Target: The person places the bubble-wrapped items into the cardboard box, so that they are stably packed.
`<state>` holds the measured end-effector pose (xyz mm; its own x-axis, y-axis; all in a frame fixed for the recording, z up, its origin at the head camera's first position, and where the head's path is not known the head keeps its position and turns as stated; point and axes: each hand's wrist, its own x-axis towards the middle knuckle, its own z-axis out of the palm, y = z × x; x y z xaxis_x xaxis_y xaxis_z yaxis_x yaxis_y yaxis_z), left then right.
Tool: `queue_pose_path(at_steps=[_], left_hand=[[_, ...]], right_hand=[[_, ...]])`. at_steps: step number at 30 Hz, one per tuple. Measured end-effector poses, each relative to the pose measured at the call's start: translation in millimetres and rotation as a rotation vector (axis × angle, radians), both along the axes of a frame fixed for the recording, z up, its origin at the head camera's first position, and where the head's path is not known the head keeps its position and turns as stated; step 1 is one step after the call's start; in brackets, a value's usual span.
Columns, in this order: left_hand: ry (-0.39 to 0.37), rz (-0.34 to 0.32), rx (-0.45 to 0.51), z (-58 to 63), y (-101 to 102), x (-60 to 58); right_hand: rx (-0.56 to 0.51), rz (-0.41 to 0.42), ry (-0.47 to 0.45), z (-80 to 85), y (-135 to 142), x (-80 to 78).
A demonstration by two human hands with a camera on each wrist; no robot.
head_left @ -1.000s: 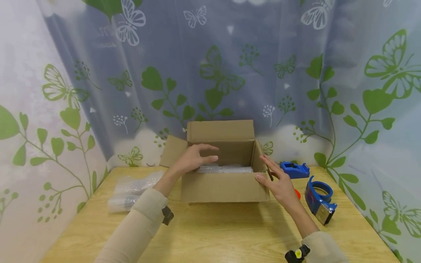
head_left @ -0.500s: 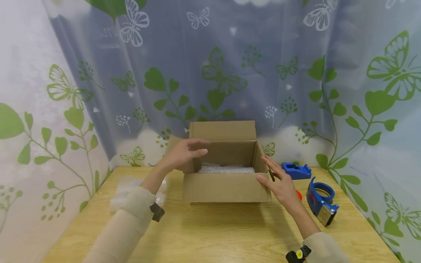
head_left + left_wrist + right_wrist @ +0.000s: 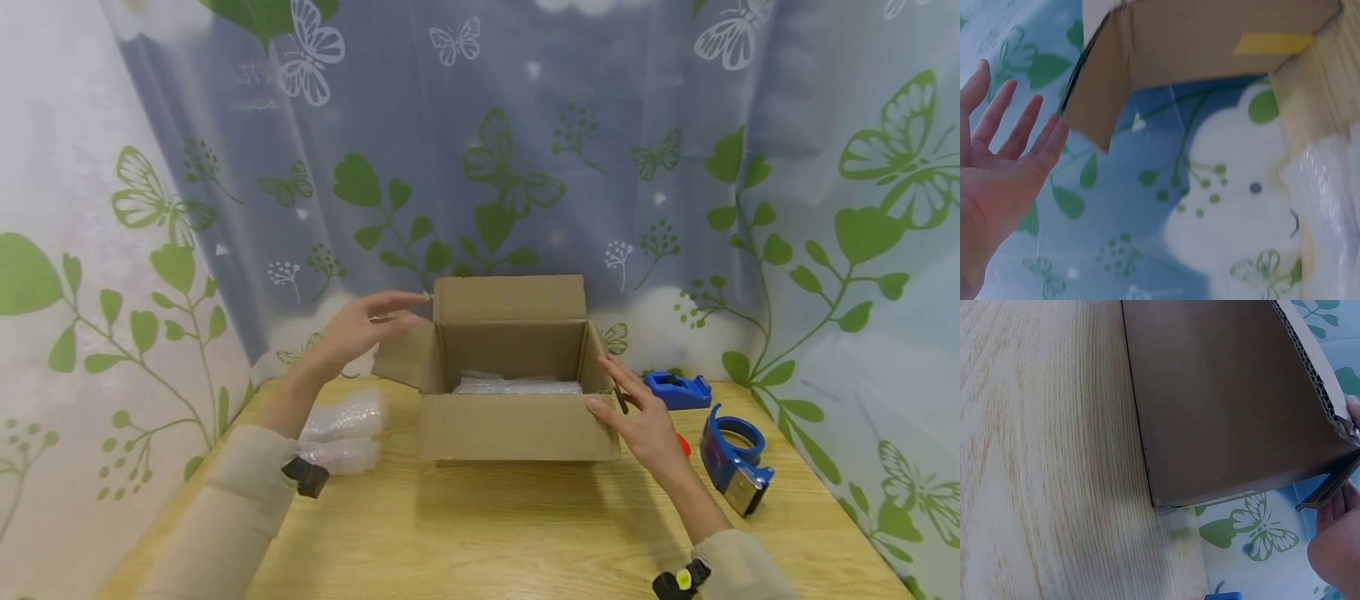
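A cardboard box [image 3: 517,429] stands on the table with its flaps spread; clear bubble wrap [image 3: 517,387] shows inside. My left hand [image 3: 356,333] is at the box's left flap [image 3: 408,358], fingers extended and holding nothing. In the left wrist view its spread fingers reach the edge of that flap [image 3: 1097,87], the little finger right at it. My right hand [image 3: 648,429] holds the box's right front corner, thumb on the front flap and fingers along the right flap. In the right wrist view part of this hand [image 3: 1338,550] shows beside the folded-down flap.
Bubble-wrapped bundles [image 3: 341,425] lie left of the box, partly behind my left forearm. On the right are a blue tape dispenser [image 3: 678,390], a blue hand-held tape gun [image 3: 731,458] and a small red thing [image 3: 683,444]. A patterned curtain [image 3: 517,167] hangs behind the table.
My left hand has moved left and up, from over the box opening to outside its left flap. My right hand stays at the right front corner.
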<state>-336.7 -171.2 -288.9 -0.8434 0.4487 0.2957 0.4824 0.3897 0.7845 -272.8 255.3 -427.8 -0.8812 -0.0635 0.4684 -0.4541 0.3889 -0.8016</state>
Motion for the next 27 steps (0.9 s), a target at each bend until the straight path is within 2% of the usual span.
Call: queue_pose_path(at_steps=[3, 6, 10, 15, 19, 22, 27], left_hand=[[-0.010, 0.019, 0.007, 3.0, -17.5, 2.4], [-0.043, 0.051, -0.022, 0.3, -36.3, 5.7], [-0.060, 0.101, -0.066, -10.4, -60.1, 9.1], [-0.066, 0.088, -0.091, -26.6, -85.2, 13.4], [-0.081, 0.064, -0.165, -44.8, -105.5, 17.1], [-0.109, 0.037, -0.203, -63.5, -121.0, 18.3], [-0.178, 0.028, -0.188, -95.4, -144.8, 20.2]], right_hand=[[-0.004, 0.007, -0.005, -0.8, -0.4, 0.3], [-0.008, 0.011, -0.009, -0.9, -0.5, 1.0], [-0.005, 0.010, -0.003, -0.4, -0.2, 1.0], [-0.007, 0.009, -0.007, -0.5, -0.1, 1.2], [-0.007, 0.006, -0.015, -0.4, 0.6, 3.0], [-0.007, 0.004, -0.017, 0.0, 1.0, 3.3], [-0.007, 0.014, -0.018, 0.9, 1.3, 1.5]])
